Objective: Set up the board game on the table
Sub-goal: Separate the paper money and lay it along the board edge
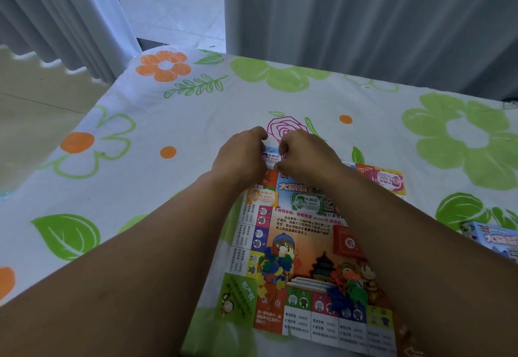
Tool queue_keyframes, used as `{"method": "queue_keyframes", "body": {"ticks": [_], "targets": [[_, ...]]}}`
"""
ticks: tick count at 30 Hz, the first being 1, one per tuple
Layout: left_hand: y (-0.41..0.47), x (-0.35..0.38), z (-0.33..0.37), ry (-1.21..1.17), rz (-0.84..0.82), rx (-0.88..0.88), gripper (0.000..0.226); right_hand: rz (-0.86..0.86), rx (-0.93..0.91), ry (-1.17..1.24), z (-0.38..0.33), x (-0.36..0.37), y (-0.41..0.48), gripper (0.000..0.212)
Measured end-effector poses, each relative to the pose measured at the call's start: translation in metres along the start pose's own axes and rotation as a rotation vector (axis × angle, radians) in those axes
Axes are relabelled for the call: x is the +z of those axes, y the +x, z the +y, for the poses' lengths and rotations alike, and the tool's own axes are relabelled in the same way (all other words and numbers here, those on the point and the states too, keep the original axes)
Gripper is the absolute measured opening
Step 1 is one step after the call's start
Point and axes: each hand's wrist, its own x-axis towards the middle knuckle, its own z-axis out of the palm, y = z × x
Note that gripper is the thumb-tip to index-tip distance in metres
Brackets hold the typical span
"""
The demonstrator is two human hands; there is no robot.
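Note:
A colourful paper game board (305, 233) lies flat on the flowered tablecloth (173, 121). At its far edge my left hand (241, 157) and my right hand (305, 157) are close together, both pinching a small stack of play money notes (270, 156). More notes lie on the board: an orange stack (262, 198), a green stack (307, 203) and a pink stack (389, 180). A red card deck (346, 243) sits mid-board. Piles of small coloured plastic pieces (276, 268) and figures (347, 290) rest near the front.
The blue game box (493, 240) sits at the right edge of the table. Grey curtains (364, 20) hang behind the table's far edge. The table's left edge drops to a tiled floor (36, 98).

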Motion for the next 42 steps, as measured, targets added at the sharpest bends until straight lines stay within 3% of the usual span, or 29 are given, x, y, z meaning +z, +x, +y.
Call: {"method": "queue_keyframes", "body": {"ticks": [12, 23, 31, 35, 42], "targets": [[0.0, -0.002, 0.0, -0.015, -0.017, -0.013, 0.054, 0.102, 0.072, 0.166, 0.012, -0.021, 0.001, 0.019], [0.002, -0.006, 0.005, -0.069, -0.005, 0.006, 0.061, 0.055, 0.081, 0.286, 0.041, -0.039, -0.007, 0.028], [0.005, 0.014, 0.04, 0.173, -0.116, 0.194, 0.074, -0.082, 0.09, 0.147, 0.064, -0.047, -0.023, 0.048], [0.007, 0.02, 0.043, 0.266, -0.112, 0.208, 0.07, -0.055, 0.001, 0.047, 0.058, -0.042, -0.027, 0.052], [0.011, 0.025, 0.042, 0.28, -0.12, 0.193, 0.061, -0.066, 0.008, -0.012, 0.059, -0.036, -0.024, 0.053]]}}
